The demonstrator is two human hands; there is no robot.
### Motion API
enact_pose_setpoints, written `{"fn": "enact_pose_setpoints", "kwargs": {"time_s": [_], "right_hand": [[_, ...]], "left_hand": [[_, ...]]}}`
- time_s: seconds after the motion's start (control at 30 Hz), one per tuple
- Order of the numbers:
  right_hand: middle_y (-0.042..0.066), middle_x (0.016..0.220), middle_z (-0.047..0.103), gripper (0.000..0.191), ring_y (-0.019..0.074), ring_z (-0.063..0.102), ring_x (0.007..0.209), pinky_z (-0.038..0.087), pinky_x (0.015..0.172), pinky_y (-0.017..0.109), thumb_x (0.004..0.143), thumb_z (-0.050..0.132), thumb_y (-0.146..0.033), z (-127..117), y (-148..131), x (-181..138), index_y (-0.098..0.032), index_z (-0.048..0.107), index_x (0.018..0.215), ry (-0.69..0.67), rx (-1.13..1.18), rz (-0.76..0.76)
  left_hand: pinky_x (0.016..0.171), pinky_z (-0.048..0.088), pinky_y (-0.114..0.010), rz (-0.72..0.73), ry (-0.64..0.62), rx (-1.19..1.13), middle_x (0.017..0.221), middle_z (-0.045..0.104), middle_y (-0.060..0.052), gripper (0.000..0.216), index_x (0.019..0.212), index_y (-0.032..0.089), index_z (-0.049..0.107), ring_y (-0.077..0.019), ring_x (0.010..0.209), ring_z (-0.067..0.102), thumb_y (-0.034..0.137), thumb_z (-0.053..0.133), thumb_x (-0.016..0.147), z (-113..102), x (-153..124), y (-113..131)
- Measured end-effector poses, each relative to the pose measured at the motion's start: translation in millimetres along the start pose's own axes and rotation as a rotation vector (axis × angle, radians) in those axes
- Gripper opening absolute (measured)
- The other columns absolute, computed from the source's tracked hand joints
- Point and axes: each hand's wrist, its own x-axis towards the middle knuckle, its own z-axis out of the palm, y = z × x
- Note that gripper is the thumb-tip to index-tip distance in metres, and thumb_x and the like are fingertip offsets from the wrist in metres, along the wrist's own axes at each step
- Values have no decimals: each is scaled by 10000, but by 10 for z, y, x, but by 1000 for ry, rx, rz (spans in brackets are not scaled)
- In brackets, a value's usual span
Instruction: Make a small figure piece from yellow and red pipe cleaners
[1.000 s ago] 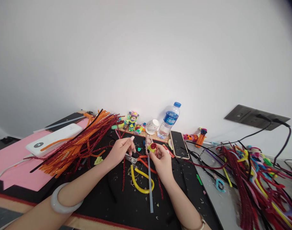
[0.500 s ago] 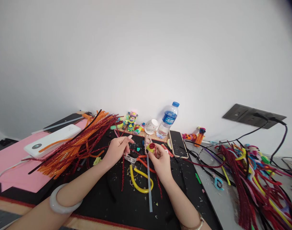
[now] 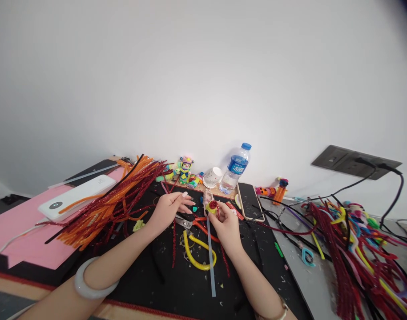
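Note:
My right hand (image 3: 226, 222) is closed round a small yellow and red pipe-cleaner piece (image 3: 212, 206), held just above the black mat (image 3: 176, 280). My left hand (image 3: 171, 208) hovers to its left with the fingers stretched toward a small teal scrap (image 3: 194, 208), holding nothing. Red-handled pliers (image 3: 191, 221) lie on the mat between the two hands. A bent yellow pipe cleaner (image 3: 196, 253) and a clear glue stick (image 3: 211, 258) lie just below them.
A pile of orange and red pipe cleaners (image 3: 113, 200) lies at the left beside a white power bank (image 3: 76, 195) on pink paper. A water bottle (image 3: 235, 169), paper cup (image 3: 212, 176), phone (image 3: 250, 201) and small figures stand along the wall. Mixed pipe cleaners (image 3: 350, 249) and cables cover the right.
My left hand has opened from a loose curl and its fingers now reach right toward the teal scrap. The right hand keeps its hold and has barely moved.

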Motion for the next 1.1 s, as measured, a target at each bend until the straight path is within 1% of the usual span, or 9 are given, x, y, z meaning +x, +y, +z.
{"fn": "enact_pose_setpoints", "kwargs": {"time_s": [0.13, 0.27, 0.47, 0.53, 0.6, 0.7, 0.83, 0.9, 1.1], "right_hand": [[49, 799, 657, 277, 184, 604, 709, 478, 608, 278, 727, 591, -273, -14, 19, 4, -168, 592, 984, 10, -17, 1], [47, 802, 660, 284, 187, 610, 702, 479, 593, 275, 728, 592, -292, -26, 29, 16, -167, 590, 983, 8, -11, 13], [53, 839, 669, 275, 198, 620, 722, 482, 616, 282, 731, 604, -307, -26, 66, 33, -178, 593, 973, 1, 3, 9], [64, 850, 669, 287, 204, 619, 723, 480, 613, 288, 730, 611, -310, -25, 88, 38, -172, 589, 981, 5, -6, 9], [70, 848, 667, 295, 210, 615, 715, 473, 593, 290, 729, 618, -319, -25, 101, 41, -169, 592, 982, 8, -21, 9], [65, 827, 659, 291, 206, 606, 686, 464, 578, 292, 735, 616, -322, -27, 95, 39, -171, 589, 982, -9, -21, 12], [37, 718, 634, 291, 183, 574, 610, 453, 561, 286, 735, 615, -318, -29, 66, 25, -169, 595, 984, -25, -27, 11], [29, 690, 624, 305, 178, 564, 598, 454, 562, 283, 730, 620, -324, -26, 49, 18, -164, 600, 989, -26, -24, 3], [53, 807, 656, 303, 176, 592, 671, 476, 624, 279, 732, 609, -331, 9, -60, -10, -157, 599, 980, -107, 20, -10]], "left_hand": [[618, 523, -307, -31, -29, 24, 856, 709, -116, 353, 839, 119, 621, -184, 619, 668, 454, 534, 773, 14, -4, 24], [446, 434, -220, -4, 49, 93, 481, 599, 3, 355, 527, 150, 478, -114, 407, 550, 418, 667, 663, -4, -11, 26], [379, 365, -213, -5, 73, 64, 343, 472, 35, 434, 601, 147, 546, -105, 308, 452, 494, 414, 826, -37, 33, -66], [411, 410, -227, 25, 63, 53, 433, 544, 29, 389, 887, 134, 600, -113, 342, 482, 458, 389, 848, -36, 53, -79], [601, 500, -264, 106, 74, 40, 856, 681, -52, 374, 1154, 175, 502, -129, 578, 618, 374, 427, 847, -29, 60, -68], [800, 481, -276, 192, 99, 108, 1238, 541, -75, 422, 1218, 239, 465, -174, 969, 595, 320, 517, 807, -19, 42, -23], [740, 478, -284, 238, 52, 233, 806, 667, -62, 288, 851, 169, 632, -176, 744, 622, 374, 429, 855, -19, -7, 19], [615, 482, -281, 162, 28, 218, 554, 595, -17, 359, 890, 148, 606, -150, 526, 577, 373, 326, 894, -17, -21, 23], [788, 497, -302, 276, -138, 186, 1120, 585, -85, 365, 1179, 209, 485, -167, 884, 593, 301, 498, 826, 47, -57, 12]]}}
